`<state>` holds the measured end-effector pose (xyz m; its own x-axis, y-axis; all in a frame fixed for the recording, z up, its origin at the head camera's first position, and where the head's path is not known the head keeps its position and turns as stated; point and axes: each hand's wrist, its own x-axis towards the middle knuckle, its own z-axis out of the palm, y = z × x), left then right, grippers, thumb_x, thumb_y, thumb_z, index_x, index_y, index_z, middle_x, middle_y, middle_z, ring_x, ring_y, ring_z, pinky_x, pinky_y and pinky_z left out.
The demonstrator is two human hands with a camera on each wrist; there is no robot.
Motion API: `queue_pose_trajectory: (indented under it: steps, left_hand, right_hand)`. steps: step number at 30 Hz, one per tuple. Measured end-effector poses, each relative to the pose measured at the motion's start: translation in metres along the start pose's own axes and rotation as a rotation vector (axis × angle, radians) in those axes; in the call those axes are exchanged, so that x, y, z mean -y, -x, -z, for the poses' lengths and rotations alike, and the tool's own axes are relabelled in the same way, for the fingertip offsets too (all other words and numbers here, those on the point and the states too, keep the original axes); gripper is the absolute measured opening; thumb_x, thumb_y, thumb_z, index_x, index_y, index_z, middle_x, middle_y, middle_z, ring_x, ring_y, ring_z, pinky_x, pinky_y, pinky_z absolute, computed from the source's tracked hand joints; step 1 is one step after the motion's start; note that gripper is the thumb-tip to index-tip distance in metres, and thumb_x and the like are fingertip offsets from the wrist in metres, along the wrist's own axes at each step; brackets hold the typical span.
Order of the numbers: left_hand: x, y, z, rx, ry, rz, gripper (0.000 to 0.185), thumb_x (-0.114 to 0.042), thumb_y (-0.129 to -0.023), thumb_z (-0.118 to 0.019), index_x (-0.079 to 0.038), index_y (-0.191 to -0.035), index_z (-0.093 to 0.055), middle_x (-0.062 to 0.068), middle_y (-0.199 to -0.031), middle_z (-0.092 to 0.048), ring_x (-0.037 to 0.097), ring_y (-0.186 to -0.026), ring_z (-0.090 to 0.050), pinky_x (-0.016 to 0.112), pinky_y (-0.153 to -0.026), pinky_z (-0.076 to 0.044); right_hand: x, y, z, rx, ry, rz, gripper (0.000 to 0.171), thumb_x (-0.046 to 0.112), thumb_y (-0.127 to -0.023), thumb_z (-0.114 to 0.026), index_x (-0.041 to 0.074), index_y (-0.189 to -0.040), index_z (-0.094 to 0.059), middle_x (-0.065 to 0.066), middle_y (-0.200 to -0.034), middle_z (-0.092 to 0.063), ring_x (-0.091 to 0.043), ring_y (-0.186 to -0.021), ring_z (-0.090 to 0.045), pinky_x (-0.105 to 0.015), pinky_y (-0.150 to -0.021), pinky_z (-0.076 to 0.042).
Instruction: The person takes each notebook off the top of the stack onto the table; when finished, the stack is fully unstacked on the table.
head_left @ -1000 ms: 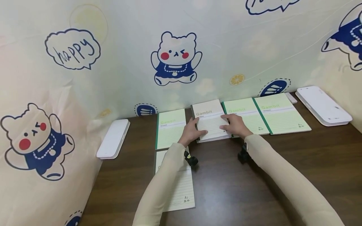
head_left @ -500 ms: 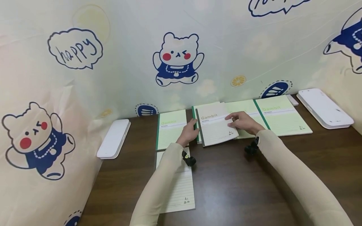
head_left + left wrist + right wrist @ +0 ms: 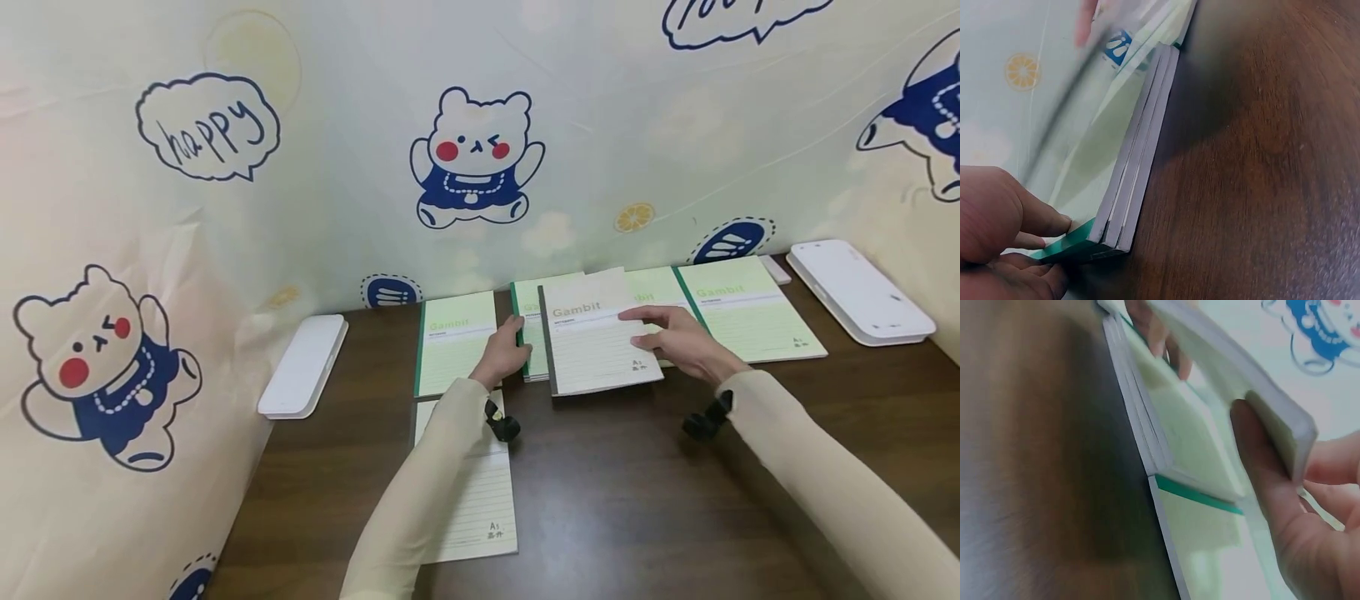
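My right hand (image 3: 684,340) pinches a pale Gambit notebook (image 3: 588,346) with a dark grey spine by its right edge. In the right wrist view, the thumb lies under the lifted notebook (image 3: 1247,359), with fingers on its other face. Below it lies a stack of notebooks (image 3: 1141,150), green-spined on top. My left hand (image 3: 501,354) holds that stack at its spine; the left wrist view has fingers (image 3: 1047,219) on the cover and others low by the spine. The held notebook hides most of the stack in the head view.
Left of the stack lies a green-spined notebook (image 3: 457,342), with a grey-spined one (image 3: 480,508) in front, partly under my left sleeve. Another green-spined notebook (image 3: 757,308) lies right. White cases stand at the left (image 3: 303,367) and right (image 3: 860,292) of the wooden table (image 3: 600,500).
My right hand has lifted the grey-spined notebook off the stack and moved it right and toward me, uncovering a green-spined one. My left hand has shifted to the stack's spine.
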<state>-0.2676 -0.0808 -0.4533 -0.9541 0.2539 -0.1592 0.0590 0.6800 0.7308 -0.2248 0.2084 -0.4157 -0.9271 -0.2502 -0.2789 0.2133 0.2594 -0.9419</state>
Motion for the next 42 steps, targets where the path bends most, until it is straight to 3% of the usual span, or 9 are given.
queue_pose_trajectory:
  steps: [8, 13, 14, 18, 23, 30, 35, 38, 42]
  left_hand:
    - [-0.003, -0.001, -0.001, 0.008, -0.039, -0.014, 0.06, -0.01, -0.099, -0.049, -0.002, -0.153, -0.024, 0.016, -0.162, -0.013, 0.031, -0.148, -0.019, 0.043, -0.116, -0.031]
    - [-0.005, -0.001, 0.002, 0.011, -0.02, -0.012, 0.06, -0.01, -0.099, -0.048, -0.003, -0.153, -0.023, 0.016, -0.162, -0.012, 0.031, -0.149, -0.018, 0.043, -0.115, -0.032]
    - [-0.005, -0.001, 0.003, 0.013, -0.018, -0.01, 0.06, -0.01, -0.099, -0.048, -0.003, -0.153, -0.023, 0.015, -0.163, -0.012, 0.031, -0.149, -0.018, 0.042, -0.113, -0.035]
    - [-0.005, -0.001, 0.005, 0.026, -0.001, 0.005, 0.06, -0.01, -0.099, -0.047, -0.005, -0.154, -0.022, 0.013, -0.163, -0.01, 0.03, -0.149, -0.016, 0.041, -0.102, -0.039]
    - [-0.004, 0.0, 0.003, 0.028, 0.01, 0.012, 0.06, -0.011, -0.099, -0.047, -0.005, -0.154, -0.022, 0.013, -0.163, -0.009, 0.03, -0.15, -0.014, 0.043, -0.114, -0.032]
    - [-0.004, -0.001, 0.001, 0.037, 0.015, 0.013, 0.06, -0.012, -0.1, -0.047, -0.008, -0.154, -0.021, 0.012, -0.164, -0.007, 0.029, -0.15, -0.012, 0.045, -0.116, -0.029]
    - [-0.004, -0.001, 0.0, 0.031, 0.007, 0.014, 0.061, -0.013, -0.1, -0.047, -0.008, -0.155, -0.021, 0.012, -0.164, -0.007, 0.03, -0.15, -0.012, 0.046, -0.118, -0.024]
    - [-0.004, -0.001, -0.001, 0.027, 0.013, 0.015, 0.061, -0.013, -0.1, -0.047, -0.008, -0.155, -0.021, 0.012, -0.164, -0.007, 0.03, -0.15, -0.011, 0.046, -0.118, -0.025]
    - [-0.003, 0.0, -0.001, 0.022, 0.021, 0.02, 0.061, -0.013, -0.1, -0.047, -0.008, -0.155, -0.021, 0.012, -0.164, -0.007, 0.029, -0.15, -0.011, 0.046, -0.118, -0.026]
  right_hand:
    - [-0.007, 0.081, 0.005, -0.058, -0.006, 0.008, 0.051, 0.011, -0.096, -0.058, 0.011, -0.144, -0.044, -0.017, -0.145, -0.042, -0.012, -0.098, -0.063, -0.026, -0.083, -0.055]
    - [-0.026, 0.117, -0.014, -0.046, -0.009, 0.033, 0.051, 0.012, -0.094, -0.061, 0.008, -0.142, -0.047, -0.016, -0.132, -0.053, -0.013, -0.089, -0.065, -0.029, -0.073, -0.056]
    - [-0.031, 0.121, -0.019, -0.036, -0.016, 0.043, 0.05, 0.011, -0.093, -0.062, 0.007, -0.141, -0.048, -0.017, -0.127, -0.057, -0.012, -0.081, -0.064, -0.028, -0.069, -0.055]
    - [-0.05, 0.128, -0.041, 0.038, -0.077, 0.073, 0.05, 0.006, -0.091, -0.064, 0.0, -0.138, -0.049, -0.018, -0.118, -0.063, -0.01, -0.073, -0.064, -0.027, -0.07, -0.056]
    - [-0.065, 0.123, -0.066, 0.073, -0.11, 0.044, 0.049, 0.003, -0.088, -0.065, -0.002, -0.134, -0.052, -0.02, -0.119, -0.062, -0.01, -0.073, -0.063, -0.025, -0.072, -0.054]
    - [-0.066, 0.115, -0.083, 0.048, -0.105, 0.033, 0.046, -0.002, -0.087, -0.064, -0.004, -0.132, -0.053, -0.024, -0.115, -0.063, -0.017, -0.077, -0.068, -0.028, -0.071, -0.056]
    - [-0.064, 0.118, -0.092, -0.027, 0.094, 0.09, 0.045, 0.001, -0.086, -0.067, -0.001, -0.129, -0.055, -0.023, -0.115, -0.061, -0.016, -0.072, -0.07, -0.026, -0.064, -0.055]
    - [-0.06, 0.12, -0.096, -0.111, 0.344, 0.192, 0.044, 0.003, -0.085, -0.07, 0.001, -0.127, -0.059, -0.019, -0.115, -0.063, -0.009, -0.072, -0.066, -0.021, -0.061, -0.052]
    - [-0.054, 0.123, -0.101, -0.223, 0.652, 0.298, 0.043, 0.009, -0.081, -0.075, 0.004, -0.122, -0.065, -0.012, -0.102, -0.066, -0.007, -0.067, -0.052, -0.02, -0.057, -0.043]
